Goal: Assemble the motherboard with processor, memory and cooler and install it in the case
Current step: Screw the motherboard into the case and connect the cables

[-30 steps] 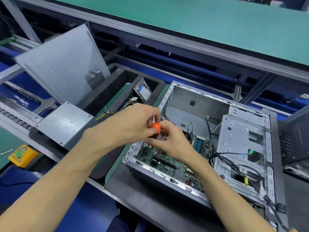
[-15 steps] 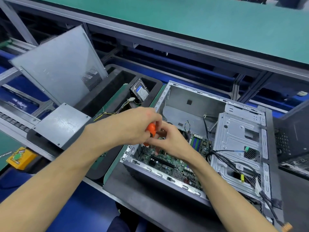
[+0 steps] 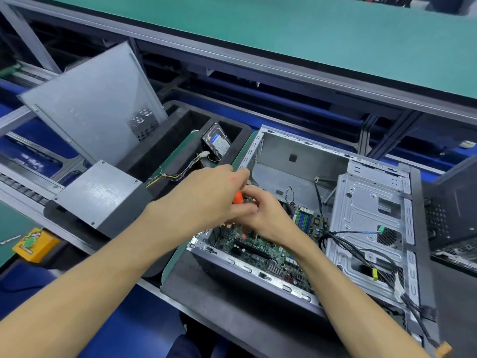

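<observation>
Left hand [image 3: 206, 195] with fingers curled round the orange handle of a screwdriver [image 3: 237, 198], most of the tool hidden by the palm. Right hand [image 3: 265, 215] touching the left, its fingertips pinching the same tool just below the handle. Both hands meet above the near-left corner of the open case [image 3: 296, 161], directly over the motherboard [image 3: 260, 250], which lies flat on the case floor; green memory slots [image 3: 303, 218] sit just right of the right wrist. Drive cage [image 3: 366, 218] with black cables [image 3: 356, 251] fills the right part of the case. Left of the case, a black tray [image 3: 232, 151] holds a hard drive [image 3: 216, 143]; a grey side panel [image 3: 90, 102] leans further left, with a grey power supply [image 3: 99, 192] nearer the person.
</observation>
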Available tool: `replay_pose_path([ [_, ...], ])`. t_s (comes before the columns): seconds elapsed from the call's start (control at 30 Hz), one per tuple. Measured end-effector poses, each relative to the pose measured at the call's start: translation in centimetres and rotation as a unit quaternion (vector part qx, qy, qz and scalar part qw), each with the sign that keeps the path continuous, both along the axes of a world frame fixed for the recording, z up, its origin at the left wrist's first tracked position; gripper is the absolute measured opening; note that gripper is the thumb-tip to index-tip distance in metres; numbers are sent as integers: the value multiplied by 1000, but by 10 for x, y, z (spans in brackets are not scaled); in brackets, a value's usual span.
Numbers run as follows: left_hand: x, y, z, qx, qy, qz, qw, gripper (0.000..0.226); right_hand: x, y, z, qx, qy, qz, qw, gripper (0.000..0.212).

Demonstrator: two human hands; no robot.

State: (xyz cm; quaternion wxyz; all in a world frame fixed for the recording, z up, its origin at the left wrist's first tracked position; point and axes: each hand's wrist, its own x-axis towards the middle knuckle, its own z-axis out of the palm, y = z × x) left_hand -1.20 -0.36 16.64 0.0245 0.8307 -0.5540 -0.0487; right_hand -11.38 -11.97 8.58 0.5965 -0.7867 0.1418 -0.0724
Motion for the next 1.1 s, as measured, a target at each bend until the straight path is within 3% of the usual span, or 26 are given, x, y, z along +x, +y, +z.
replay_pose_path([
  [0.07, 1, -3, 1, -5, 0, 18, 1000, 28, 0, 1, 0, 1, -6, 7, 1000, 26],
  [0.17, 5, -6, 7, 49, 72, -48, 995, 7, -2, 1, -1, -14, -3, 10, 1000, 27],
  [0.27, 6, -4, 10, 60, 119, -75, 988, 14, -2, -1, -1, -22, 5, 16, 1000, 22],
  [0.37, 1, -3, 4, 16, 6, -1, 1000, 40, -2, -1, 1, -2, 0, 31, 1000, 21],
  [0.43, 0, -4, -1, 15, -26, 30, 999, 41, -1, 0, 2, 14, -8, 31, 999, 21],
  [0.53, 4, -6, 4, 56, 73, -31, 995, 16, -1, -2, -1, 4, 1, 29, 1000, 22],
  [0.6, 7, -4, 6, 81, 135, -76, 985, 19, -3, -4, -3, -26, 18, 28, 999, 23],
  [0.67, 4, -2, 4, 52, 109, -70, 990, 18, -3, -5, -1, -12, 18, 36, 999, 21],
  [0.73, -2, -2, -1, 30, -2, -18, 999, 35, -3, -4, 2, 6, 8, 47, 999, 27],
  [0.8, -3, -4, -4, 27, -50, 28, 998, 42, -2, -3, 1, 3, 0, 46, 999, 25],
  [0.9, 1, -6, 3, 51, 36, -32, 998, 14, -2, -3, -1, -5, 9, 41, 999, 19],
  [1.0, 4, -3, 9, 92, 140, -85, 982, 19, -4, -5, -3, -26, 21, 44, 998, 18],
  [1.03, 2, -3, 9, 73, 129, -73, 986, 16, -4, -5, -1, -10, 18, 47, 999, 14],
  [1.1, -3, -2, 4, 39, 23, -17, 999, 34, -4, -4, 1, 1, 7, 55, 998, 23],
])
